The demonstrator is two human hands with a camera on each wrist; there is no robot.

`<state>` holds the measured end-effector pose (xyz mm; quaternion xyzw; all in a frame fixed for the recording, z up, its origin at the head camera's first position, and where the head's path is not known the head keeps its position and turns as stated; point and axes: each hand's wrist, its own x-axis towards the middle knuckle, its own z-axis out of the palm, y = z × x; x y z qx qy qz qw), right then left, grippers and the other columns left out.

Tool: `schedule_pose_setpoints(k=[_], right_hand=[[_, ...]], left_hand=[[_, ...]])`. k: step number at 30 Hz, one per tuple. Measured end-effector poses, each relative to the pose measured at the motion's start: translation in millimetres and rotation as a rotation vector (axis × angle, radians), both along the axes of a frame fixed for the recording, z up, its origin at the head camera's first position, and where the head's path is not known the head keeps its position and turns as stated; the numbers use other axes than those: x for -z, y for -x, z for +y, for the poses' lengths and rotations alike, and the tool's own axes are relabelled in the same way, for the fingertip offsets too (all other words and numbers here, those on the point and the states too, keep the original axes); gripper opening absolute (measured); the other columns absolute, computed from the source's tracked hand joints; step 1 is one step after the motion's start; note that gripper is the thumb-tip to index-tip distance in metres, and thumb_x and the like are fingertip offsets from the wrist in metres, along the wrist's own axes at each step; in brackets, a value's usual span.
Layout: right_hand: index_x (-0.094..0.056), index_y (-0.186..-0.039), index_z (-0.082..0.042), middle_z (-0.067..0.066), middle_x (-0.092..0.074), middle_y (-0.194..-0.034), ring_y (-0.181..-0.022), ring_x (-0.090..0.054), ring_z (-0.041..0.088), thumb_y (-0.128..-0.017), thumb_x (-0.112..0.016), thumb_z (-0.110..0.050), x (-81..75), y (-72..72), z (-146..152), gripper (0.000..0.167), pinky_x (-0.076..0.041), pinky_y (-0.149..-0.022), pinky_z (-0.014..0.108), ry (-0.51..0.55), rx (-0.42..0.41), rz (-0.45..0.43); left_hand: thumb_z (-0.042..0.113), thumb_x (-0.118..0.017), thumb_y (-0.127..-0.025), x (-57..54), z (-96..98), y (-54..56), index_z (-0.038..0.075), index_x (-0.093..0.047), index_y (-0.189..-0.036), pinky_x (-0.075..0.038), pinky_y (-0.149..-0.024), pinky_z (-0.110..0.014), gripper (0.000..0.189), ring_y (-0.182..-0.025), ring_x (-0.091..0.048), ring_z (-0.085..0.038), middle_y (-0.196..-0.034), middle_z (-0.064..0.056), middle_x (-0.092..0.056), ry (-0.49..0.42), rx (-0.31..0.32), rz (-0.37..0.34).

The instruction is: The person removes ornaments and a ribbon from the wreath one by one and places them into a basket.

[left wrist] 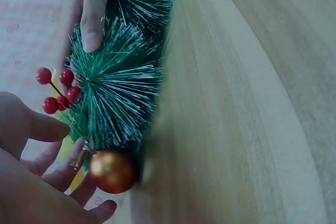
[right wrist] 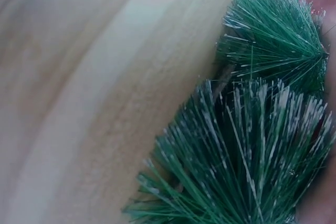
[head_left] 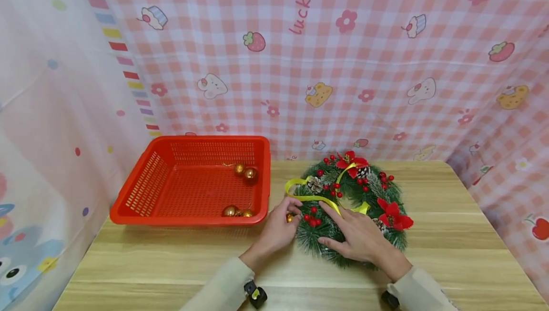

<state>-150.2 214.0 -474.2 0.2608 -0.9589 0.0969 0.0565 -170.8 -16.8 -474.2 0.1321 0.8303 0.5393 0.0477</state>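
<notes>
A green Christmas wreath (head_left: 319, 237) with red berries, pinecones and red poinsettias lies flat on the table. At its left edge my left hand (head_left: 276, 229) curls its fingers about a gold ball ornament (left wrist: 113, 171), whose short gold cord runs against the fingers. The ornament is partly hidden in the head view. My right hand (head_left: 360, 237) rests on the wreath's front part, fingers extended, the index finger touching a yellow ribbon (head_left: 309, 198). Green needles fill much of the right wrist view, with only a blurred strip of the right hand at its edge.
To the left stands a red plastic basket (head_left: 190, 220) with several gold ball ornaments (head_left: 250, 175) inside. The light wooden table (head_left: 450, 235) extends right of the wreath. A pink checked cloth (head_left: 274, 73) hangs behind, and a pale cloth covers the left side.
</notes>
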Motion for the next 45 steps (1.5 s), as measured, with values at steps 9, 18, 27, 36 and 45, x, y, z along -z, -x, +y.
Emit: schedule_pose_setpoints(k=[9, 18, 27, 36, 45], right_hand=[[-0.027, -0.157, -0.025, 0.023, -0.055, -0.139, -0.107, -0.065, 0.041, -0.09, -0.052, -0.07, -0.5, -0.9, -1.7, 0.084, -0.052, -0.086, 0.055, 0.0, 0.012, -0.011], [-0.025, -0.158, -0.027, 0.025, -0.054, -0.139, -0.11, -0.064, 0.043, -0.09, -0.051, -0.071, 0.0, -1.6, -1.0, 0.085, -0.051, -0.087, 0.056, -0.005, 0.029, -0.02], [-0.027, -0.157, -0.026, 0.024, -0.055, -0.139, -0.111, -0.063, 0.042, -0.089, -0.05, -0.072, 0.6, -0.8, -1.6, 0.085, -0.051, -0.087, 0.056, -0.011, 0.032, -0.018], [-0.029, -0.157, -0.025, 0.024, -0.055, -0.138, -0.11, -0.064, 0.042, -0.089, -0.051, -0.072, 0.8, -0.7, -1.7, 0.085, -0.052, -0.085, 0.055, -0.01, 0.029, -0.004], [-0.03, -0.156, -0.024, 0.023, -0.056, -0.138, -0.112, -0.063, 0.043, -0.089, -0.051, -0.072, 0.6, -1.3, -2.0, 0.085, -0.052, -0.086, 0.056, -0.007, 0.032, -0.01]], left_hand=[[0.002, -0.062, -0.091, 10.1, -3.1, 2.7, 0.014, -0.059, -0.115, -0.045, -0.096, -0.046, 0.026, -0.098, -0.064, -0.022, -0.097, -0.001, -0.069, 0.016, 0.0, -0.051], [0.001, -0.061, -0.093, 16.2, -3.9, 0.7, 0.01, -0.057, -0.11, -0.048, -0.086, -0.037, 0.02, -0.087, -0.061, -0.017, -0.089, -0.002, -0.065, -0.013, -0.04, -0.008], [-0.004, -0.059, -0.09, 11.6, -2.8, -4.4, 0.007, -0.058, -0.109, -0.048, -0.079, -0.027, 0.022, -0.083, -0.057, -0.013, -0.091, -0.005, -0.063, -0.071, -0.054, 0.066], [-0.005, -0.058, -0.091, 6.5, -1.9, -8.0, 0.006, -0.06, -0.108, -0.048, -0.075, -0.026, 0.02, -0.079, -0.056, -0.012, -0.087, -0.004, -0.063, -0.058, -0.067, 0.124], [-0.005, -0.059, -0.092, -0.4, 3.2, -11.9, 0.007, -0.06, -0.107, -0.048, -0.073, -0.024, 0.02, -0.077, -0.056, -0.013, -0.086, -0.002, -0.061, -0.08, -0.095, 0.162]])
